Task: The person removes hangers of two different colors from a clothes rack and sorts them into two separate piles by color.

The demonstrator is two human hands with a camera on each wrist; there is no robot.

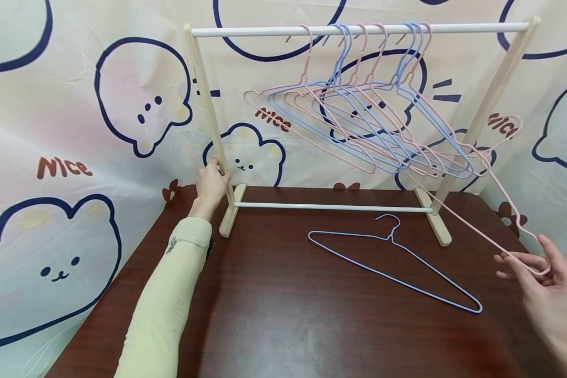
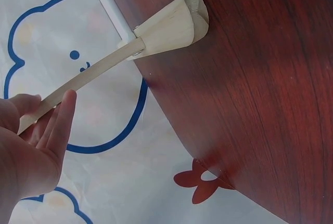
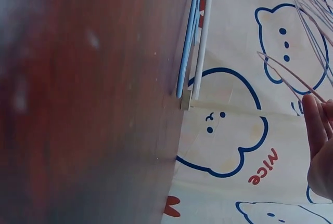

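My left hand grips the left post of a clothes rack low down; in the left wrist view, thumb and fingers lie around the flat wooden post. At the right, my right hand holds a pink clothes hanger by one corner. This hanger is tilted, its hook up near the right post, its far end overlapping the hanging hangers. In the right wrist view, the right hand shows only partly. A blue clothes hanger lies on the table in front of the rack.
Several pink and blue hangers hang from the rack's white top bar, bunched toward the middle and right. A white lower bar joins the wooden feet. The dark brown table reaches a cartoon-printed cloth behind.
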